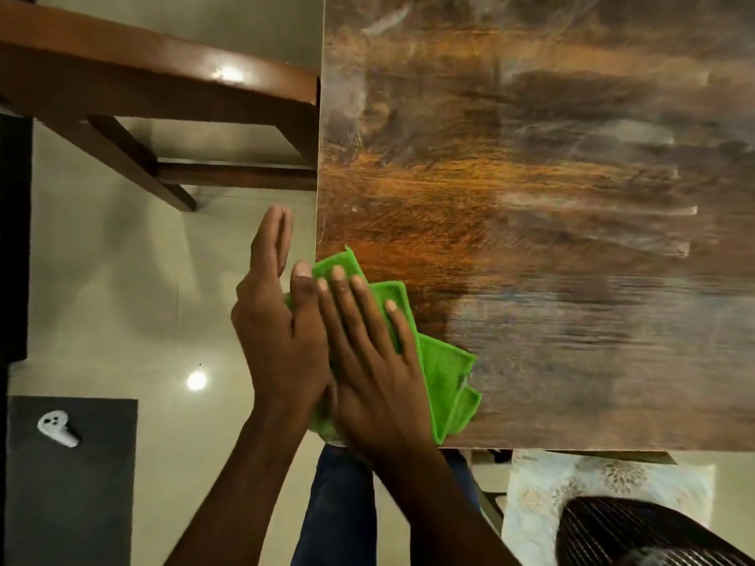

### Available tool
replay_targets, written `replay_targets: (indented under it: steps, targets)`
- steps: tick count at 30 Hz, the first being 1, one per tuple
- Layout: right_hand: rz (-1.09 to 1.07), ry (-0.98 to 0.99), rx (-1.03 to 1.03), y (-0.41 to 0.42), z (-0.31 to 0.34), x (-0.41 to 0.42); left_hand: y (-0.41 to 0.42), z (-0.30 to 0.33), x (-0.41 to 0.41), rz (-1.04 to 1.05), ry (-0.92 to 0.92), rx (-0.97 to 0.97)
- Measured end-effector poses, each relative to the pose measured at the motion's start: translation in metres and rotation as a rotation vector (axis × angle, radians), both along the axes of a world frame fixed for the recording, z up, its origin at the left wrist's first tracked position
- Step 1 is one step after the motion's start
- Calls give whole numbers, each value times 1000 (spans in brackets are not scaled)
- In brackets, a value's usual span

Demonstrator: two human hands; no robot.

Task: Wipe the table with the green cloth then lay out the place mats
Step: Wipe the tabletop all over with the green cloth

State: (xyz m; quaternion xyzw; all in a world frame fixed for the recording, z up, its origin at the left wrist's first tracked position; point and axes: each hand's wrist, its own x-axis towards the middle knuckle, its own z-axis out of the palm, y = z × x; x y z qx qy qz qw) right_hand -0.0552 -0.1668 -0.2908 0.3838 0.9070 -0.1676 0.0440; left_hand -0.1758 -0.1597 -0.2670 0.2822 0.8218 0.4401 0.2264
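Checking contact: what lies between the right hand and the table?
The green cloth, folded, lies under the flat right hand on the table corner, in the head view.

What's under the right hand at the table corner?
The green cloth, folded, lies under the right hand on the table corner. The left hand cups the edge beside it. Whatever crumbs or table surface lie beneath the cloth is covered.

Green cloth (445,377): bright green microfibre, stitched hem, folded in loose layers, corners fanned toward 12 and 4 o'clock. Lies flat on near-left corner of table (551,177), at 7 o'clock of tabletop, one edge overhanging left side.

Table: dark brown wood-grain top, glossy, pale smeared streaks across surface toward 1–3 o'clock.
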Motion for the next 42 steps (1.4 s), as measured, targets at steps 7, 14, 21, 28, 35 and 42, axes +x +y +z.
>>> replay_targets:
  steps: [7, 14, 21, 28, 35, 42]
  targets:
    - [-456, -156, 120, 44, 0, 117, -17, -12, 7, -11, 8, -55]
    - [-222, -54, 77, 63, -7, -13, -16, -23, 33, -20, -5, -85]
    - [-166, 87, 222, 224, -22, -87, 13, -33, 29, -137, 112, -169]
    - [-193, 46, 207, 291, -20, -104, 15, -37, 28, 12, 81, -94]
    - [150, 56, 55, 116, -9, -42, 21, -24, 20, 255, -51, 156]
    - [5, -43, 22, 46, -2, 88, 36, -20, 23, -78, 144, -9]
